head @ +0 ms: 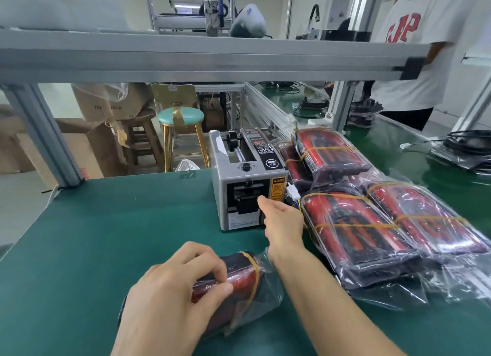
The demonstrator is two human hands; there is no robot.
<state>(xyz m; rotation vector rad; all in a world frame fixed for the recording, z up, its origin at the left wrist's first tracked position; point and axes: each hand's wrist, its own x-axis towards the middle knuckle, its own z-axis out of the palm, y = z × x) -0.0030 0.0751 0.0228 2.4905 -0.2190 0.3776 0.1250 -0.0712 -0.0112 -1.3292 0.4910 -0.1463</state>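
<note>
A red and black part in a clear plastic bag [247, 289], bound with a yellow rubber band, lies on the green table mat [106, 236] near me. My left hand [170, 294] holds it from above, fingers curled over it and pinching the bag against it. My right hand [281, 222] reaches forward to the front of a grey automatic tape dispenser [249, 185]. One fingertip is at the dispenser's black outlet. The other fingers are hidden behind the hand, and no tape shows.
Several bagged red and black parts [372, 222] are piled to the right of the dispenser. A person in a white shirt [425, 50] stands at the far right. An aluminium frame beam [212, 58] crosses overhead. A stool [180, 132] and cardboard boxes stand behind the table.
</note>
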